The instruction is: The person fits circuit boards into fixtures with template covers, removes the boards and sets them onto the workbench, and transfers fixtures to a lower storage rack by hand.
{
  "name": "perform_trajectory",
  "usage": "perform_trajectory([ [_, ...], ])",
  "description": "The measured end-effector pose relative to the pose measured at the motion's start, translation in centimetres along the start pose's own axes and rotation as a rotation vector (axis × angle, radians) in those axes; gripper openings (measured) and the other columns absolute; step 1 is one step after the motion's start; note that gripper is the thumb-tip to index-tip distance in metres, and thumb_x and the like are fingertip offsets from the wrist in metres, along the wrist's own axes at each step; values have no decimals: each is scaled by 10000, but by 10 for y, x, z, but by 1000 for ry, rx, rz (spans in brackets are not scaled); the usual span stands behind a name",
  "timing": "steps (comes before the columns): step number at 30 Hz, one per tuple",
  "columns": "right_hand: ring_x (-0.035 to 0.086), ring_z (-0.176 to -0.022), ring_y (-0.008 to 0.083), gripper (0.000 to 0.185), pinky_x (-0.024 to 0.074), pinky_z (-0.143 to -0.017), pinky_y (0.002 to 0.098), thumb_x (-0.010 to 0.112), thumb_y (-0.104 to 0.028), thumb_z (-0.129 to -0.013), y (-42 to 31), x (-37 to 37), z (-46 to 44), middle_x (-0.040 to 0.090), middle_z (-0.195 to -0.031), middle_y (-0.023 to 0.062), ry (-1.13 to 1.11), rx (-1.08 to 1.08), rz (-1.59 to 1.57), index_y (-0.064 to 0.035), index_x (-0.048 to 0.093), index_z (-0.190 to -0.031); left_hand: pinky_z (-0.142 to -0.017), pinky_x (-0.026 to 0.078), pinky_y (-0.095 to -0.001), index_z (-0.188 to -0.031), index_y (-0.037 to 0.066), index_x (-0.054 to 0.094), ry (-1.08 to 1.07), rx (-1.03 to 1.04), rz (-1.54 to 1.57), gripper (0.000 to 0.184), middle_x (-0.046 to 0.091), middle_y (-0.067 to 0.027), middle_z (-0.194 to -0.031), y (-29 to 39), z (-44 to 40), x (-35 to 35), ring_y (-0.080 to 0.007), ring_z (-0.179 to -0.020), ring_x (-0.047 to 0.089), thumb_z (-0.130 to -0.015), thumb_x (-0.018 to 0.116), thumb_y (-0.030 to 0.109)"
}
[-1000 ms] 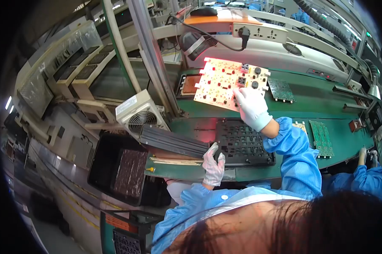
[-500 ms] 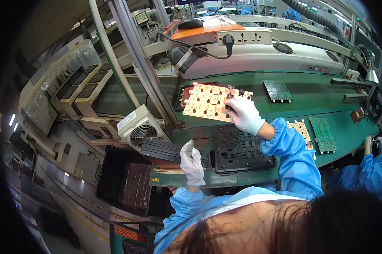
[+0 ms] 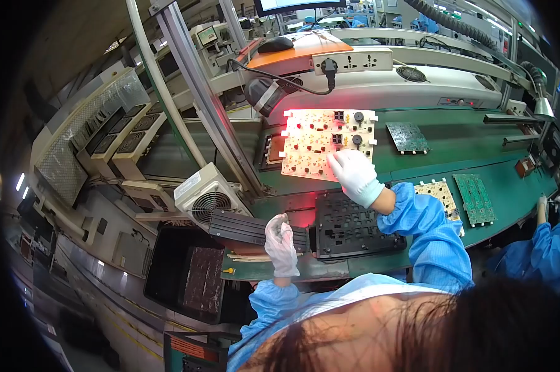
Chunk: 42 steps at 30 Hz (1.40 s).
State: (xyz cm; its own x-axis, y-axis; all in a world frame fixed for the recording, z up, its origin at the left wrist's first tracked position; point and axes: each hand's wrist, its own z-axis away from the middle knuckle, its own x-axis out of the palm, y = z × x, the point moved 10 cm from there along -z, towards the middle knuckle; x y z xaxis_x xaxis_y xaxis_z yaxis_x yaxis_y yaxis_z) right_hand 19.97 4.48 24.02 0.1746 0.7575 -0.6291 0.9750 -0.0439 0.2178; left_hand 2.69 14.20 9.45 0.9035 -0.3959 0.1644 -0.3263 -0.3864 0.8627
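My right hand (image 3: 354,177), in a white glove, grips the lower right edge of a pale yellow circuit board (image 3: 304,146). Several black and red parts, small square displays and two round black parts sit on the board. A handheld scanner (image 3: 264,94) casts red light over it from above. My left hand (image 3: 282,245), also gloved, is closed beside a dark ribbed metal bar (image 3: 249,229); whether anything is in its fingers is hidden. Between my hands and nearer to me lies a black slotted tray (image 3: 354,226), partly behind my right sleeve.
A green circuit board (image 3: 407,137) lies at the back, another green board (image 3: 473,198) at the right. A second yellow board (image 3: 438,195) is partly covered by my sleeve. A black bin (image 3: 174,266) stands at the left. A co-worker's hands (image 3: 549,208) are at far right.
My right hand has turned the yellow board squarer to me and brought it under the scanner, whose red light now covers it. My left hand has stayed nearly in place.
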Motion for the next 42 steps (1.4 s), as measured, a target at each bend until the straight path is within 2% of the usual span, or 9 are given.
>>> perform_trajectory([
  [6, 523, -770, 243, 368, 435, -692, 336, 558, -99, -664, -5, -5, 0, 505, -824, 97, 28, -29, 46, 21, 522, -1010, -721, 456, -210, -1171, 8, 448, 20, -11, -51, 255, 565, -111, -1097, -4, -1, -4, -84, -815, 512, -927, 468, 79],
  [8, 531, -818, 275, 447, 439, -716, 362, 552, -34, -622, -2, 2, 1, 510, -874, 106, -33, 3, -13, 18, 515, -1064, -719, 458, -212, -1167, 9, 451, 15, -19, -77, 253, 572, -109, -1087, -6, -1, -5, -86, -820, 517, -925, 473, 80],
  [15, 533, -806, 272, 405, 437, -703, 365, 546, -52, -658, 1, 8, -4, 516, -862, 102, -7, -2, -28, 3, 517, -1058, -724, 466, -224, -1155, 5, 458, 0, -16, -118, 243, 576, -117, -1080, -9, 0, -4, -96, -825, 525, -922, 475, 70],
  [22, 531, -798, 295, 411, 436, -693, 372, 573, -34, -640, 13, 11, -12, 517, -855, 112, 13, 29, -82, -6, 514, -1045, -821, 461, -246, -1165, 2, 447, 9, -57, -16, 256, 548, -139, -1110, -17, 2, -8, -166, -1037, 537, -915, 477, 52],
  [24, 534, -802, 298, 426, 438, -689, 381, 578, -24, -636, 20, 8, -15, 526, -858, 113, 61, 44, -83, -2, 517, -1058, -949, 433, -316, -1169, 11, 449, -20, -65, 12, 266, 518, -132, -1143, -19, 3, -8, -207, -1093, 528, -920, 503, 90],
  [28, 540, -804, 301, 420, 443, -695, 382, 587, -11, -640, 33, 5, -20, 542, -860, 119, 106, 100, -83, -2, 530, -1056, -951, 434, -318, -1165, 13, 451, -5, -67, 78, 263, 515, -126, -1146, -23, 3, -11, -206, -1095, 527, -918, 507, 82],
  [30, 544, -810, 297, 396, 445, -700, 378, 604, -18, -657, 34, 2, -22, 545, -873, 116, 103, 119, -56, -12, 537, -1047, -824, 461, -247, -1174, 1, 443, 12, -78, 32, 265, 519, -121, -1117, -22, 3, -13, -167, -1042, 530, -917, 478, 51],
  [32, 547, -814, 295, 375, 447, -699, 378, 622, -32, -679, 39, 2, -22, 547, -881, 115, 81, 185, -62, -27, 543, -1045, -822, 461, -245, -1175, 0, 443, 10, -67, 38, 265, 522, -121, -1115, -24, 4, -14, -166, -1042, 530, -918, 477, 53],
  [42, 549, -834, 302, 375, 456, -706, 382, 630, -41, -697, 34, 7, -28, 548, -894, 114, 70, 190, -135, -44, 540, -1062, -814, 472, -257, -1170, -12, 448, 34, -96, -47, 264, 563, -148, -1084, -23, 8, -17, -168, -991, 559, -924, 478, 77],
])
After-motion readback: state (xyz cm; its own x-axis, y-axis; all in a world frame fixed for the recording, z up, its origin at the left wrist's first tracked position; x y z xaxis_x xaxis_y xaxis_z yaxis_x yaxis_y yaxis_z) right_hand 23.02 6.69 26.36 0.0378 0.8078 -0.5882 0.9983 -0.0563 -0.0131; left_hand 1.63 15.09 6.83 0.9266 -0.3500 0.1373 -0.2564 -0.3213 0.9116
